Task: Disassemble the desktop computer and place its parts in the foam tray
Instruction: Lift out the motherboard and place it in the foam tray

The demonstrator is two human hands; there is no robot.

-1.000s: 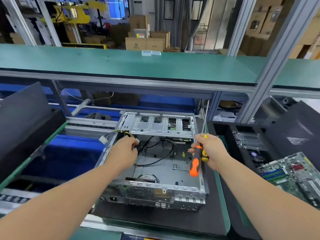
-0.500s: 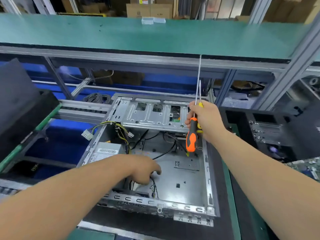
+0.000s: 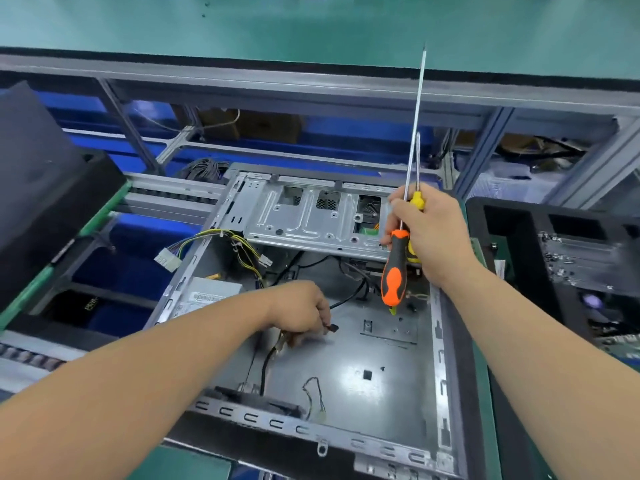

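Head view: green-matted bench (image 3: 346,26), blue bins (image 3: 138,244) beneath.

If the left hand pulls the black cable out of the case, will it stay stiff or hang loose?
The black cable probably hangs loose: it already curves across the case floor. It looks thin, so likely light. The left hand pinches its plug end, which may snag.

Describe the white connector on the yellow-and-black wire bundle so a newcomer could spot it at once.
Find the open metal computer case. From its far left corner a yellow-and-black wire bundle arches over the wall. The white connector hangs at its end, outside the case; a smaller white plug stays inside.
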